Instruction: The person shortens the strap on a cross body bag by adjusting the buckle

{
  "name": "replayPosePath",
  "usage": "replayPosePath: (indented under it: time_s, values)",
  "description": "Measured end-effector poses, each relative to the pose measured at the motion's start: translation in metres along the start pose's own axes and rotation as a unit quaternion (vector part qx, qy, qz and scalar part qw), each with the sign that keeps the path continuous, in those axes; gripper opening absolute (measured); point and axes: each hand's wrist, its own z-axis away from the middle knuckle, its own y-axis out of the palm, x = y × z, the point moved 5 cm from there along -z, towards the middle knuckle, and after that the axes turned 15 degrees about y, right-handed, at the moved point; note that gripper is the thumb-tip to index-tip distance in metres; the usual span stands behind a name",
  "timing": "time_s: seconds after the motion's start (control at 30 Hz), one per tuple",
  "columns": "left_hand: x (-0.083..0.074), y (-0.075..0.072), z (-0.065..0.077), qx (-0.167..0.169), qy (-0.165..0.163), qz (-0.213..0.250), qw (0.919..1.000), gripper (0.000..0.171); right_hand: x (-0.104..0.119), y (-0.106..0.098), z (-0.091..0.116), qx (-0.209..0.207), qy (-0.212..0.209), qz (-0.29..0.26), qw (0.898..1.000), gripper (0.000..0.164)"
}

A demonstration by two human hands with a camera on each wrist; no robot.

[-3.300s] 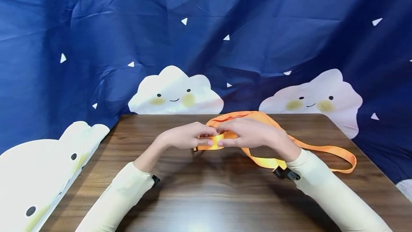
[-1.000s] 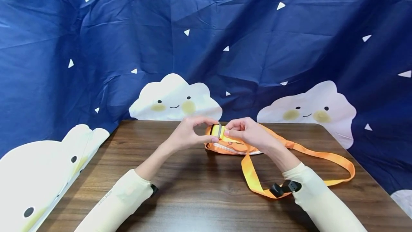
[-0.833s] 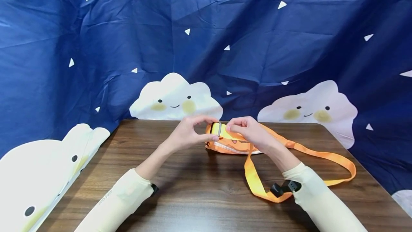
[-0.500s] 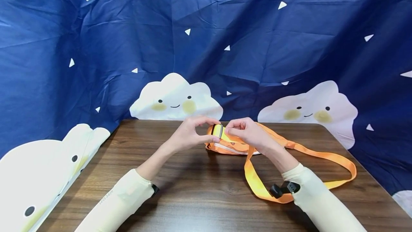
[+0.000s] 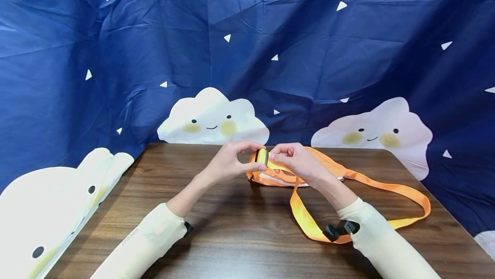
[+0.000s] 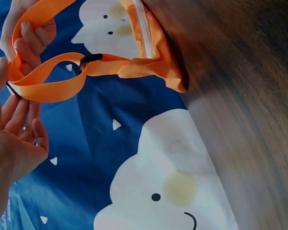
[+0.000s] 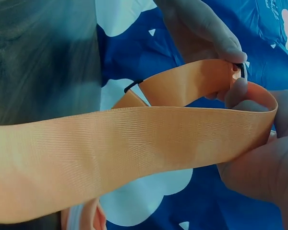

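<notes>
Thumb and forefinger of my left hand [image 5: 224, 160] pinch the dark slide buckle [image 5: 266, 157] by its two ends, above the left end of an orange zippered bag [image 5: 276, 179]. My right hand [image 5: 299, 163] pinches the orange strap [image 5: 303, 214] just right of that buckle. A short loop of webbing bulges through the buckle between the hands. In the left wrist view, the loop runs to a black ring [image 6: 91, 58] joined to the bag's end. The right wrist view has the strap [image 7: 134, 139] crossing in front, with the buckle [image 7: 242, 71] at the left fingertips.
The bag lies on a brown wooden table [image 5: 216, 236] near its far edge. The rest of the strap loops over the right side, passing under the right forearm. Behind hangs a blue curtain [image 5: 247, 25] with clouds. Both wrists carry small black cameras.
Since the earliest frame, both hands have turned and lifted the buckle and strap into view. The right fingers drew back slightly, then returned to the buckle, where the webbing now bulges more.
</notes>
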Motion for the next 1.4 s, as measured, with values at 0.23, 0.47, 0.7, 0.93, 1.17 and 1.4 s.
replayPosePath:
  time_s: [0.23,0.47,0.7,0.93,1.17,1.4]
  values:
    - [-0.004,0.001,0.000,-0.004,0.008,0.009,0.9999,0.048,-0.004,0.005,0.000,0.037,0.029,-0.101,0.994,0.020]
    - [-0.005,0.000,0.000,-0.008,0.006,-0.012,0.9999,0.051,-0.001,0.004,0.004,-0.011,0.059,-0.070,0.996,0.034]
    - [-0.004,-0.005,-0.007,-0.012,0.020,-0.043,0.9988,0.052,0.003,-0.006,0.006,-0.030,0.082,-0.001,0.996,0.036]
    - [-0.005,-0.005,-0.003,0.007,0.016,-0.038,0.9991,0.051,-0.001,0.002,0.004,-0.008,0.065,0.013,0.998,0.032]
    - [-0.005,-0.005,0.001,0.015,-0.006,-0.036,0.9992,0.052,-0.004,0.010,0.003,0.010,0.038,-0.012,0.999,0.031]
    - [-0.007,-0.003,-0.003,0.028,-0.012,-0.026,0.9992,0.051,0.000,0.011,0.002,0.003,0.012,0.010,1.000,0.024]
